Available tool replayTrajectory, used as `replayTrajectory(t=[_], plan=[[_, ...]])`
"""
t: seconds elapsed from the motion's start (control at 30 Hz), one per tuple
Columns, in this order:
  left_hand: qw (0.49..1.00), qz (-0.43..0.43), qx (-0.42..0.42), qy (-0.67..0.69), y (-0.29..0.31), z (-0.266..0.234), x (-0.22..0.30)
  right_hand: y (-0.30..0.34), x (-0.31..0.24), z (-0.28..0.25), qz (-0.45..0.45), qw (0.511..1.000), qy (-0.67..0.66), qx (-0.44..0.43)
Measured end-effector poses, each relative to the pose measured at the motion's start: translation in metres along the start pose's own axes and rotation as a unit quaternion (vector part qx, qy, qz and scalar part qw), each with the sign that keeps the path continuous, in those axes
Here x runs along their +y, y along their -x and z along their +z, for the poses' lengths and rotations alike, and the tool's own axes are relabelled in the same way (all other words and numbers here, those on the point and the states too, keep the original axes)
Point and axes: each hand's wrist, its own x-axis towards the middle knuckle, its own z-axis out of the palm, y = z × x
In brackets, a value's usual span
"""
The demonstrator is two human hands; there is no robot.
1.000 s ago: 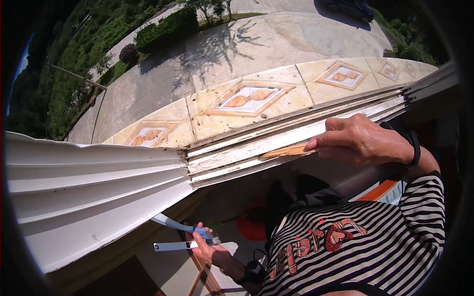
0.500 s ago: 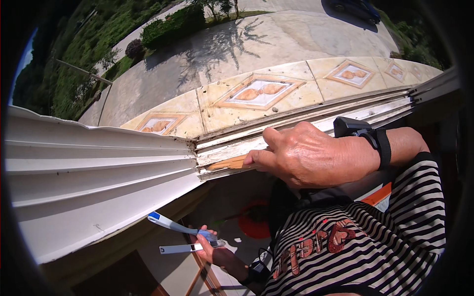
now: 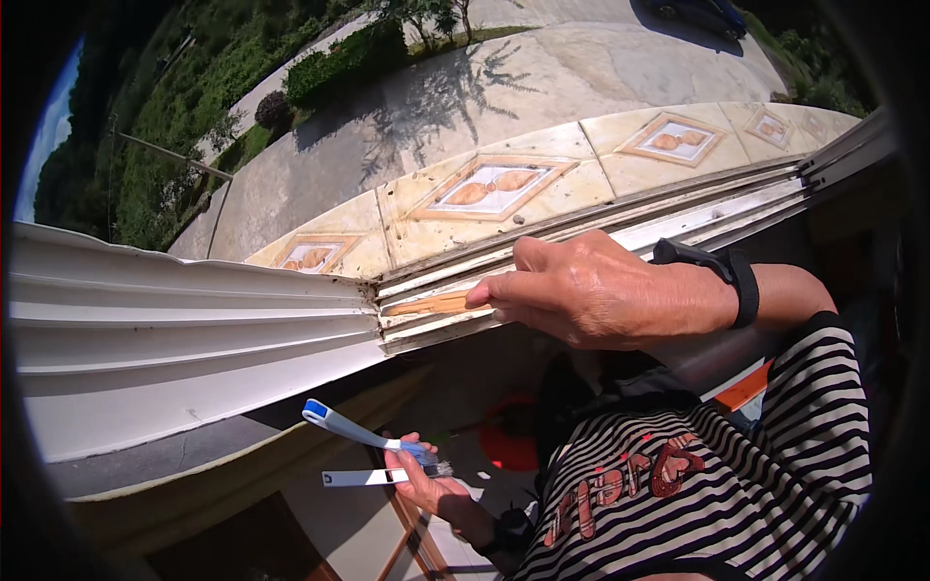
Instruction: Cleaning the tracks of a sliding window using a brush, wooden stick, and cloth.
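Observation:
My right hand (image 3: 605,290) is closed in a pinch on a thin orange-brown wooden stick (image 3: 426,304). The stick lies along a groove of the white window track (image 3: 678,228), its far end close to the corner by the white frame (image 3: 194,320). Lower down, inside the window, my left hand (image 3: 426,482) is wrapped round two cleaning brushes. One brush (image 3: 344,422) has a white handle with a blue tip and blue bristles. The other white-handled tool (image 3: 363,477) has a hole at its end; pale bristles show beyond my fingers.
Beyond the track runs a tiled ledge (image 3: 397,228) with diamond patterns and scattered dirt bits. Past it are concrete ground (image 3: 581,77), hedges (image 3: 349,68) and a parked dark blue car (image 3: 693,19). Below the window, a red-orange round container (image 3: 509,436) stands in shadow.
My right hand has shifted the stick slightly outward, from the inner edge of the track into the groove. My left hand still holds both brushes, moved a little to the right.

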Motion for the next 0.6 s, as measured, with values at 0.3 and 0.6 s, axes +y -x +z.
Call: replayTrajectory(t=[0.3,0.6], plan=[[0.998,0.043,-0.034,-0.037,0.01,-0.007,-0.002,0.075,0.124,-0.091,0.274,0.891,0.359,0.052],[0.987,0.061,0.033,-0.146,0.031,0.028,0.016,0.129,0.072,-0.134,0.231,0.957,0.096,0.15]])
